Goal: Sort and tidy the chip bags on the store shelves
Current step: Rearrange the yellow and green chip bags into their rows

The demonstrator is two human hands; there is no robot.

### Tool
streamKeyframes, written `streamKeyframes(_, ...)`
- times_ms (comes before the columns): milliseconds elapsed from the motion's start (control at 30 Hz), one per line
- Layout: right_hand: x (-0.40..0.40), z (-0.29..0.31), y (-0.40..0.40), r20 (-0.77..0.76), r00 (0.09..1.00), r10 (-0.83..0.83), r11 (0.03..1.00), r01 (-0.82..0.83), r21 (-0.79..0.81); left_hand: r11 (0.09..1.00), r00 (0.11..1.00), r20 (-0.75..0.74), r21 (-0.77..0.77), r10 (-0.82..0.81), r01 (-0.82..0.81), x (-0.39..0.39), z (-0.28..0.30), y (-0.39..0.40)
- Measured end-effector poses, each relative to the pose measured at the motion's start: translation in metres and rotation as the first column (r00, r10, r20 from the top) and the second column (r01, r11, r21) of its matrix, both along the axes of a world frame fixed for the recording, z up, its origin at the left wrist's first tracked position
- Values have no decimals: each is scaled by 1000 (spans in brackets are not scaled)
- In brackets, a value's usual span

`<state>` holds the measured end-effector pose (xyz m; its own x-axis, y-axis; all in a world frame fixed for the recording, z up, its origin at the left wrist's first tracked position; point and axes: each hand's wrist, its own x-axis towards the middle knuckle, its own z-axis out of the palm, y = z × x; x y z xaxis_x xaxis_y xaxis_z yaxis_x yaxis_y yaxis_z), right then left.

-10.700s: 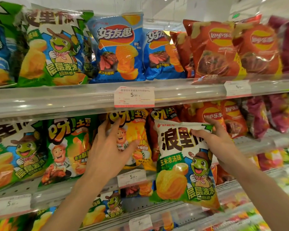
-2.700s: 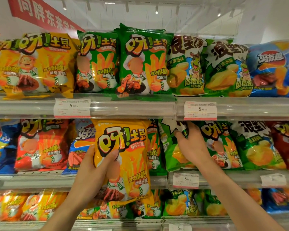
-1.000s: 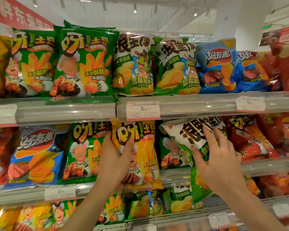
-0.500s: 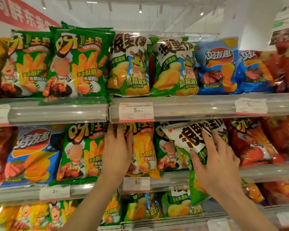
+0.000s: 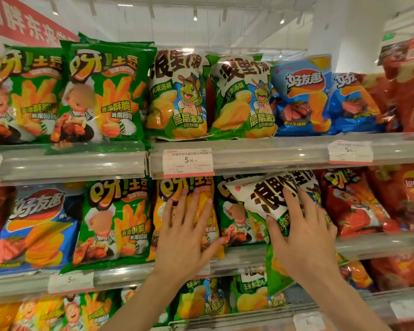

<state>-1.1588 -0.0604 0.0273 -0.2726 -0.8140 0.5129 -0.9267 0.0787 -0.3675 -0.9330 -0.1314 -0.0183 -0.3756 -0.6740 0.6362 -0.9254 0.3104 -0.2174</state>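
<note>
- Store shelves [image 5: 72,163] hold rows of chip bags, each flavour with a price tag [image 5: 188,162] under it.
- Our left hand [image 5: 187,235] lies flat, fingers spread wide, pressing the yellow bag [image 5: 206,194] back into its slot on the middle shelf, probably so it stands straight.
- Our right hand [image 5: 301,237] grips the white-and-green bag [image 5: 261,199], thumb under the fold and fingers over the front.
- That bag tilts across the middle shelf's edge, not yet seated; we judge it belongs with its twins [image 5: 179,94] on the shelf above.
</note>
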Motion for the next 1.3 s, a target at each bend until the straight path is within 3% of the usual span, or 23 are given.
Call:
streamKeyframes(267, -6, -3, 1, 4, 1000, -9, 1000, 9, -7, 996, 995, 50, 21, 83, -85, 9, -3, -24)
streamKeyframes(800, -6, -6, -2, 2, 1000, -7, 1000, 7, -21, 999, 998, 41, 1, 52, -52, 21, -12, -23)
streamKeyframes(1167, -10, -4, -1, -1, 1000, -5, 998, 5, -56, 999, 997, -58, 13, -50, 51, -4, -11, -10)
streamKeyframes(1300, -15, -6, 1, 3, 1000, -18, 997, 19, -69, 981, 961, -209, 31, -180, 191, -29, -10, 0)
